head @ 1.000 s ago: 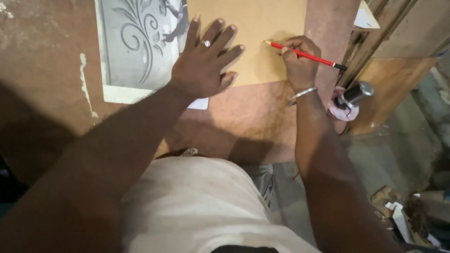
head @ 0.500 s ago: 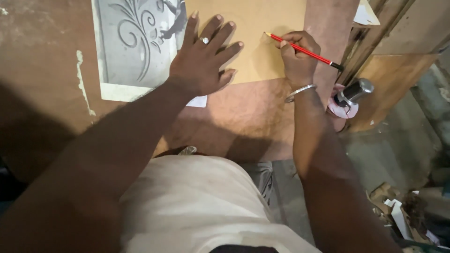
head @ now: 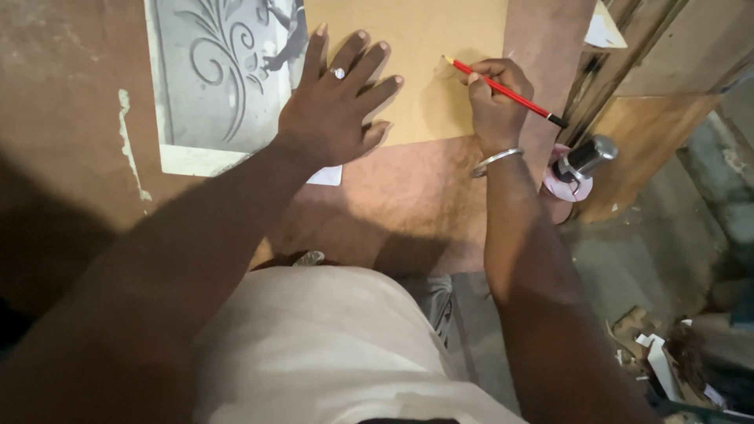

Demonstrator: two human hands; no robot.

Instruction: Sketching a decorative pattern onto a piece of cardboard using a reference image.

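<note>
- A worn, reddish-brown bench (head: 408, 212) fills the scene, seen from above, with a grey floor (head: 652, 267) at the right.
- A tan board (head: 424, 55) lies flat at the far middle of the bench.
- The right hand (head: 493, 98) pinches a red pencil (head: 503, 90) between thumb and fingers, tip on the board near its right edge.
- The left hand (head: 334, 110) presses flat on the board's left part, fingers spread, a ring on one.
- Just left, partly under that hand, lies a grey print (head: 220, 78) of scrolling leaves.
- A bangle (head: 495, 161) circles the right wrist.
- Right of the wrist, a metal knob (head: 585, 157) stands on a pink disc at the bench edge.
- Paper scraps (head: 660, 353) litter the near-right floor.
</note>
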